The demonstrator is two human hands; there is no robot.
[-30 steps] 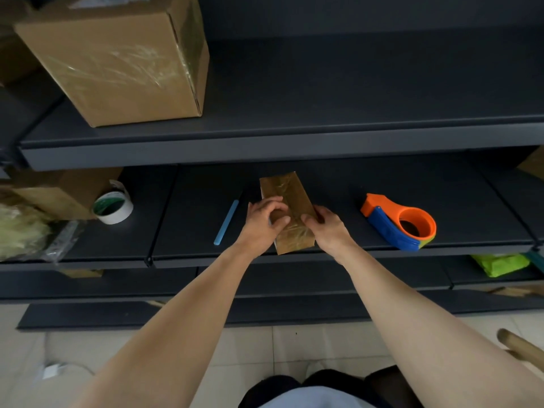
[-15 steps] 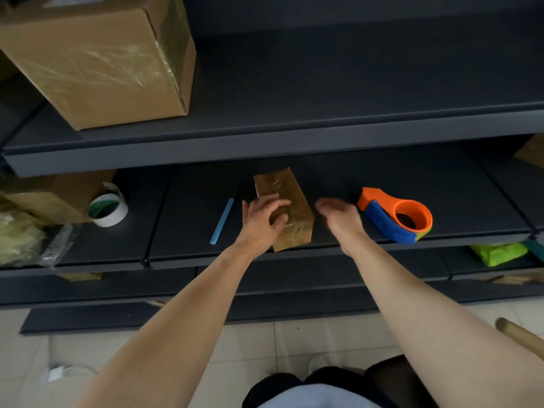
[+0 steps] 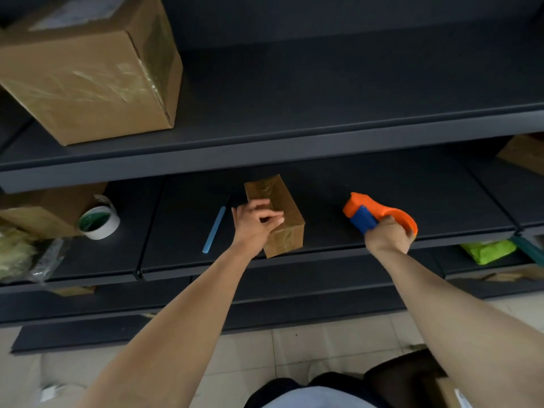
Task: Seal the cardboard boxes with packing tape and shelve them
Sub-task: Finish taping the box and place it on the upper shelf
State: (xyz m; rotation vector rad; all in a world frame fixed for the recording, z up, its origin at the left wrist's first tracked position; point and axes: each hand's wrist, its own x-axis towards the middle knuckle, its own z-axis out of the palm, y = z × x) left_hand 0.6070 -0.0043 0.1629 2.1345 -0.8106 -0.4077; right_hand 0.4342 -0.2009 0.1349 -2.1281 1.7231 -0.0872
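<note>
**Left hand on box, right hand on dispenser**

Small tape-wrapped cardboard box (image 3: pixel 287 214) sits near the front edge of the middle shelf (image 3: pixel 441 201). Left hand (image 3: pixel 256 223) is on the box's left side, fingers curled over its top edge. Right of the box, well apart from it, the right hand (image 3: pixel 387 238) is clamped round the orange-and-blue tape dispenser (image 3: pixel 379 214). A blue stick (image 3: pixel 214 229) lies just left of the box and a tape roll (image 3: pixel 99 222) further left. A large cardboard box (image 3: pixel 88 69) is on the shelf above and to the left.
</note>
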